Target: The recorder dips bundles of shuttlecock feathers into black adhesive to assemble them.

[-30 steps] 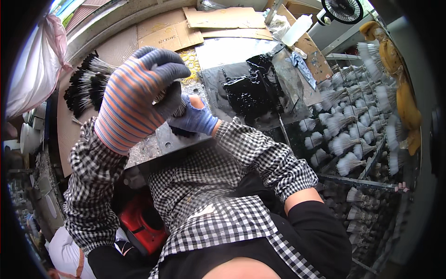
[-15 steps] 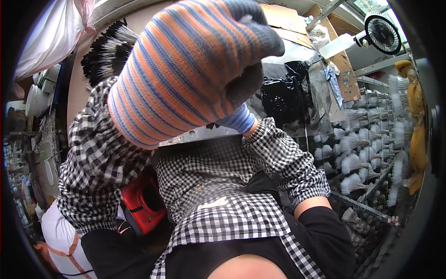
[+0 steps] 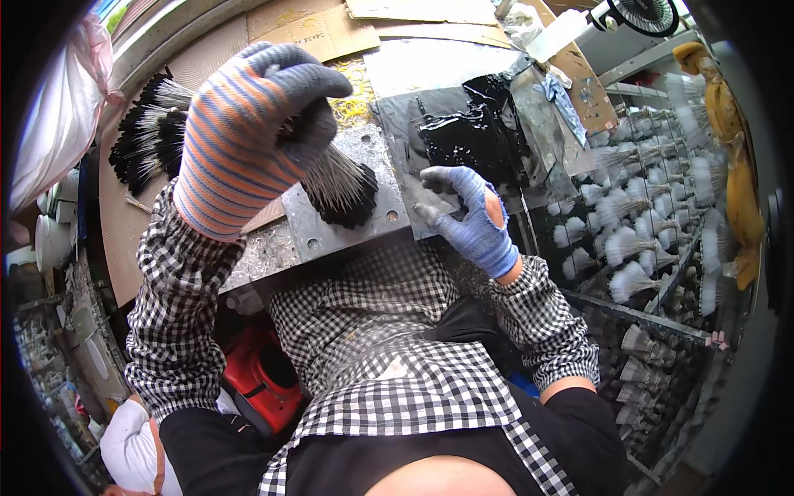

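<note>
Filling the right side: a metal rack (image 3: pixel 637 318), in which rows of white-tipped bundles (image 3: pixel 624 248) are held.
Workbench (image 3: pixel 124 223): its far part is overlaid with flat cardboard (image 3: pixel 430 8).
Left hand (image 3: pixel 240 136): an orange-and-blue striped glove with dark fingers is worn, and the fingers are curled round the upper end of a black-tipped bundle (image 3: pixel 341 182).
Metal plate (image 3: pixel 364 140): it is laid at the bench's near edge, and round holes can be seen in it.
Black patch (image 3: pixel 463 136): a glossy, wet-looking layer is spread to the right of the plate.
Bundle pile (image 3: pixel 153 132): more black-tipped strands are heaped on the bench, left of the striped glove.
Right hand (image 3: pixel 473 219): a blue glove, holed at one spot, is worn; thumb and fingers are parted, with nothing seen gripped.
Bundle in the grasp: its pale strands are fanned toward the lower right, over the plate; whether the plate is touched cannot be told.
White bottle (image 3: pixel 558 35): it is seen beyond a blue cloth (image 3: pixel 562 107).
</note>
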Tool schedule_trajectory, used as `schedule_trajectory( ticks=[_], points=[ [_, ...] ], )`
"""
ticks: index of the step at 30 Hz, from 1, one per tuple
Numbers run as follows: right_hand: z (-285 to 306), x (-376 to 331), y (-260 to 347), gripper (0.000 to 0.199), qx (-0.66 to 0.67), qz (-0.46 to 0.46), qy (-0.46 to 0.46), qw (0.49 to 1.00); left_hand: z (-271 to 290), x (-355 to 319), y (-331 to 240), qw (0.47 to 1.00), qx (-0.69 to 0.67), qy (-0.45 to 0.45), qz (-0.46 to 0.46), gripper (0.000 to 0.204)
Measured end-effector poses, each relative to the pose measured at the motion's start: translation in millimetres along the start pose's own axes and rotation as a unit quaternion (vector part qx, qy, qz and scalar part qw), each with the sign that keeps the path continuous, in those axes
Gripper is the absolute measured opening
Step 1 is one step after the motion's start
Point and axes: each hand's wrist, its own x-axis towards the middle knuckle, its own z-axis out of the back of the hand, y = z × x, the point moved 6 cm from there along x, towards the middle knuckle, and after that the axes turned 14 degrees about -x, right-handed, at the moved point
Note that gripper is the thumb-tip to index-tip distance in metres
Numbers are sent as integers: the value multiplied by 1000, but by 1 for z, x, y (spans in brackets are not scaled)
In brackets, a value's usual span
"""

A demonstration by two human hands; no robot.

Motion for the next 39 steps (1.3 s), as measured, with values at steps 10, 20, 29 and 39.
schedule_trajectory(
  ticks=[10, 20, 29, 39],
  points=[
    [-29, -45, 5, 18, -6, 4, -20, 1000, -82, -88, 83, 818, -491, -98, 284, 37],
    [-42, -45, 52, 23, 127, 96, -37, 987, -10, -253, 43, 462, -492, -661, 328, 23],
    [-97, -63, 94, 30, 101, 307, -18, 946, -10, -347, -19, 369, -390, -766, 354, 30],
    [-132, -102, 121, 19, 204, 318, 118, 918, 15, -374, -77, 444, -280, -802, 286, 31]
  ],
)
